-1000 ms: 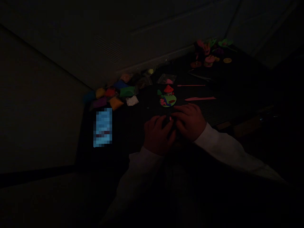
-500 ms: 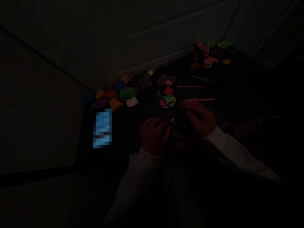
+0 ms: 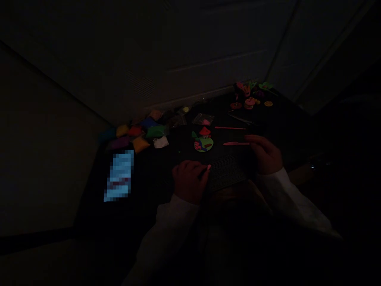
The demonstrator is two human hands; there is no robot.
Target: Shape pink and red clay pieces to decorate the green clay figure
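The scene is very dark. My left hand [image 3: 190, 180] is closed in a pinch on a small pink piece of clay [image 3: 208, 167], low over the dark table. My right hand [image 3: 266, 154] reaches with outstretched fingers to the right end of a pink plastic clay knife [image 3: 236, 143]; whether they touch it I cannot tell. Just beyond my left hand sits a round green clay base [image 3: 208, 143] with a red-roofed clay mushroom house [image 3: 205, 132] on it. A thin pink modelling stick [image 3: 230, 128] lies beyond the knife.
Several coloured clay bags [image 3: 157, 131] lie at the back left, near a lit, blurred screen [image 3: 120, 176]. A clear bag with pink clay [image 3: 203, 119] is behind the mushroom house. Scissors [image 3: 241, 118] and several clay figures [image 3: 249, 103] stand at the back right, by the wall.
My right hand has moved right, away from my left hand, to the end of the pink knife. My left hand keeps its pinch on the pink clay. The view has tilted up slightly.
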